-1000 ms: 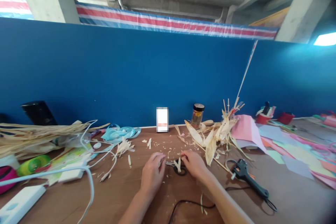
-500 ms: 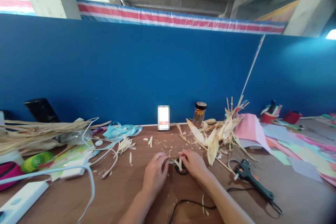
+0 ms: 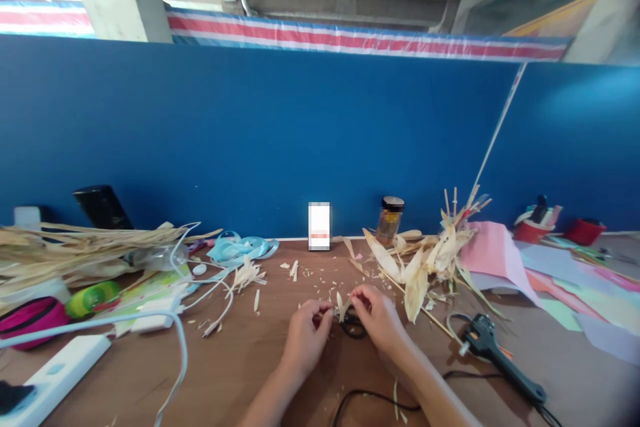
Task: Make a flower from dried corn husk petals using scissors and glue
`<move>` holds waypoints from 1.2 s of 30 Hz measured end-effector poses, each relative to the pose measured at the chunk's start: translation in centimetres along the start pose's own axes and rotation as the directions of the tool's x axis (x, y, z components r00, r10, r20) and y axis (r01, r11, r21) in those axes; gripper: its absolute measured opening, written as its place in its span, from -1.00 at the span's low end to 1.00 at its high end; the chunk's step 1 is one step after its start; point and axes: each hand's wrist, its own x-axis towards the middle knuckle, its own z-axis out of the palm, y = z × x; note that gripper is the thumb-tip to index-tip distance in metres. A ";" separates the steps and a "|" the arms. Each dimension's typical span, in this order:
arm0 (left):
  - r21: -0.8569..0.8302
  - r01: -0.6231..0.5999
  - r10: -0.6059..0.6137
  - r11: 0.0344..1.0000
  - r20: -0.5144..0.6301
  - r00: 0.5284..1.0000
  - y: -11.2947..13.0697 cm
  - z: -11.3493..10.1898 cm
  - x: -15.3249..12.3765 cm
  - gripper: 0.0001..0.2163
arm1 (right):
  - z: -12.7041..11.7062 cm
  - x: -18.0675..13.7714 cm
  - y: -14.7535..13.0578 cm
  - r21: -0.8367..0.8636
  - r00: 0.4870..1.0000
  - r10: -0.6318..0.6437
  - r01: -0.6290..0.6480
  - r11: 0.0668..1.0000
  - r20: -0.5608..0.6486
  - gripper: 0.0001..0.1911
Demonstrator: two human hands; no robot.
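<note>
My right hand (image 3: 381, 320) pinches a small pale piece of corn husk (image 3: 342, 305) that spreads in two narrow strips. Close by on the left, my left hand (image 3: 309, 337) has its thumb and fingertips drawn together near the base of that piece; what they grip is too small to make out. Beneath the husk, between both hands, lie black looped handles (image 3: 354, 327), apparently of scissors. Tiny husk scraps (image 3: 315, 279) are scattered over the brown table (image 3: 240, 373) beyond my fingers.
To the right are a black glue gun (image 3: 500, 353), a heap of dried husks (image 3: 415, 273), pink paper (image 3: 490, 253) and a lidded jar (image 3: 390, 220). At left lie a white power strip (image 3: 70, 373), cables, blue ribbon (image 3: 240, 248) and long husk strips (image 3: 90, 247).
The view has shifted slightly, so everything sits further right. Between my hands the husk piece now stands more upright, and my left fingertips have curled in more.
</note>
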 end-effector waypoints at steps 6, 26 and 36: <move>-0.170 0.141 -0.126 0.975 0.100 0.987 -0.4 0.5 0.0 -0.76 | 0.0 -0.6 -0.8 0.045 0.995 -0.056 0.060 0.997 -0.083 -0.83; -0.401 0.309 -0.299 0.862 0.090 0.950 -0.2 0.5 0.2 -0.77 | 1.0 -1.1 -1.3 0.226 0.990 0.048 -0.016 0.974 -0.136 -0.85; -0.660 0.434 -0.480 0.613 0.124 0.868 0.5 0.3 0.1 -0.76 | 1.8 -1.6 -2.9 0.346 0.999 0.033 -0.034 0.938 0.008 -0.89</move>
